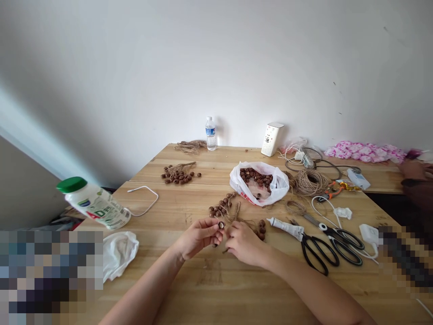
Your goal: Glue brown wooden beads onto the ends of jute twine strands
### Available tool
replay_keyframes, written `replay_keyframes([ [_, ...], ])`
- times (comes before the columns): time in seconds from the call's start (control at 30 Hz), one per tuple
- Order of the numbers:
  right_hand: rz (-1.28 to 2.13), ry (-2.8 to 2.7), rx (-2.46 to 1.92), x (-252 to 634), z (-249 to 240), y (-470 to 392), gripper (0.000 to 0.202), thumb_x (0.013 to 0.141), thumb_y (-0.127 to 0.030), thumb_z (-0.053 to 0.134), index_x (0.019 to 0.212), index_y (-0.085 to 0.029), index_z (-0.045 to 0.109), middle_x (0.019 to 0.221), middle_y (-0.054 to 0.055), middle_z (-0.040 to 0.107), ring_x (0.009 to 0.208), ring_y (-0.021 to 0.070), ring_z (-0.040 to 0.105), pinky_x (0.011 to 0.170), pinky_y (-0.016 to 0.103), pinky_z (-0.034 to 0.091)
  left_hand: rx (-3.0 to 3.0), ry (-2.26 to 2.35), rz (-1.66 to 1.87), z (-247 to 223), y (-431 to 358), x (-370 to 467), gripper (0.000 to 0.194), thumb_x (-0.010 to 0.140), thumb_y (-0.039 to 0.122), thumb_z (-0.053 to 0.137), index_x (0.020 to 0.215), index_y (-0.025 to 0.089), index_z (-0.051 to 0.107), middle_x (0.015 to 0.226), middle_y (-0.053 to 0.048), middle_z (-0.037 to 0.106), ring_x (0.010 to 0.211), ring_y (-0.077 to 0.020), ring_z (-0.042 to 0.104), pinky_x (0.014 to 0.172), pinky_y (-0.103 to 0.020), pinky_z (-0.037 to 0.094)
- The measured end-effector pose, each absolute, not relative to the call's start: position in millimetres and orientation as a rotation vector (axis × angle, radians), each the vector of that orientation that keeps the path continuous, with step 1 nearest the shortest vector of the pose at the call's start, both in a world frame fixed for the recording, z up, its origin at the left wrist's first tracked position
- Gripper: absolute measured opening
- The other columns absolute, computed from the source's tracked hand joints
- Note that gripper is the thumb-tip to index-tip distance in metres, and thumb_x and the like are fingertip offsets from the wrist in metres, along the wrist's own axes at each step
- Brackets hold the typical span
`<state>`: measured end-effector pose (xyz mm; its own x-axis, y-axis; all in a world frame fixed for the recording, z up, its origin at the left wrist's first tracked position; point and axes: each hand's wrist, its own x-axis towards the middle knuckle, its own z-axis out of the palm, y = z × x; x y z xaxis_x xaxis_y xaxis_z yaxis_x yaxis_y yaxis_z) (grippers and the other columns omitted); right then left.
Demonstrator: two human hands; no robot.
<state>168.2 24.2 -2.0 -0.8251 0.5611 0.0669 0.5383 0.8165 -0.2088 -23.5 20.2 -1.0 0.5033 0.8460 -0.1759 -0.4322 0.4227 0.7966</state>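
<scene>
Between its thumb and fingers my left hand (203, 234) pinches a brown nut shell (221, 225) with a pale opening facing up. Right beside it is my right hand (246, 243), its fingers closed on jute twine (237, 217); part of the twine is hidden under the fingers. Just beyond my hands lies a bunch of brown nuts (221, 206) on twine. More nuts (261, 229) on twine sit to the right of my right hand. A white plastic bag (283, 183) holding many loose brown nuts stands open behind them.
To the right lie a glue tube (287, 228), black-handled scissors (320, 253), a second pair (343, 243), a twine roll (310, 182) and cables. A green-capped bottle (98, 205) and crumpled bag (122, 253) are left. A bundle of nuts (179, 175) lies farther back. Another person's arm (417, 180) shows far right.
</scene>
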Motion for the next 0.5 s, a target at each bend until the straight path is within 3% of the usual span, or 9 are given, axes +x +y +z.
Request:
replay_keyframes([
  [0.27, 0.394, -2.570, -0.858, 170, -3, 34, 0.009, 0.077, -0.009, 0.056, 0.076, -0.014, 0.063, 0.075, 0.007, 0.063, 0.078, 0.0194, 0.052, 0.074, 0.031, 0.042, 0.729, 0.726, 0.940, -1, 21, -22, 0.019, 0.068, 0.023, 0.072, 0.081, 0.010, 0.068, 0.073, -0.008, 0.068, 0.061, -0.0148, 0.061, 0.060, -0.027, 0.046],
  [0.5, 0.484, -2.397, -0.882, 174, 0, 41, 0.013, 0.074, -0.004, 0.058, 0.079, -0.015, 0.061, 0.078, 0.005, 0.063, 0.081, 0.0174, 0.053, 0.074, 0.027, 0.044, 0.733, 0.782, 1.013, -4, 21, -18, 0.018, 0.069, 0.024, 0.071, 0.080, 0.010, 0.069, 0.079, -0.009, 0.070, 0.065, -0.0139, 0.061, 0.064, -0.026, 0.047],
])
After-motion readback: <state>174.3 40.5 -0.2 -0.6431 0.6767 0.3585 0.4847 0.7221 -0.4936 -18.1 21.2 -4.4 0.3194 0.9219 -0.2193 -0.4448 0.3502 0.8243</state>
